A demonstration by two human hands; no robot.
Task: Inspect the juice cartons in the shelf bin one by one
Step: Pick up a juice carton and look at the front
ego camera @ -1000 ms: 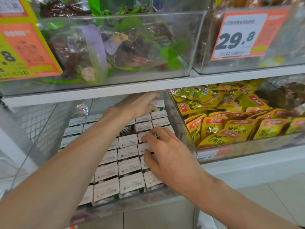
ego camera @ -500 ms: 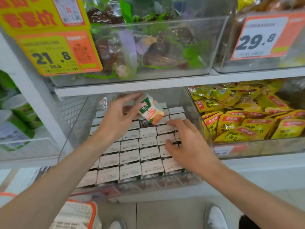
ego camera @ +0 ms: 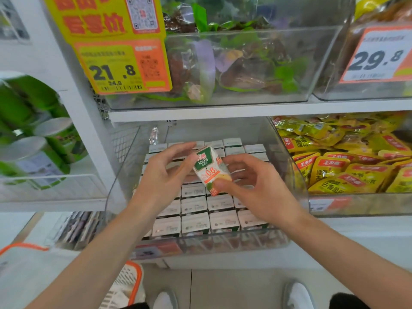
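Inspecting one juice carton (ego camera: pixel 209 168) held tilted just above the rows of cartons (ego camera: pixel 194 206) in the clear shelf bin (ego camera: pixel 296 175), the left hand (ego camera: pixel 165 175) is gripping its top and the right hand (ego camera: pixel 258 188) is pinching its base, with turning it over probably coming next.

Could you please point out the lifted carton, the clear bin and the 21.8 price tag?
carton (ego camera: pixel 207 168), head view, on its printed front face.
bin (ego camera: pixel 223 243), head view, on its clear front wall.
price tag (ego camera: pixel 114 71), head view, on its yellow panel.

white shelf (ego camera: pixel 356 227) carries a clear bin (ego camera: pixel 124 175) of juice cartons (ego camera: pixel 194 206) — yellow snack packs (ego camera: pixel 330 172) binned just beside.
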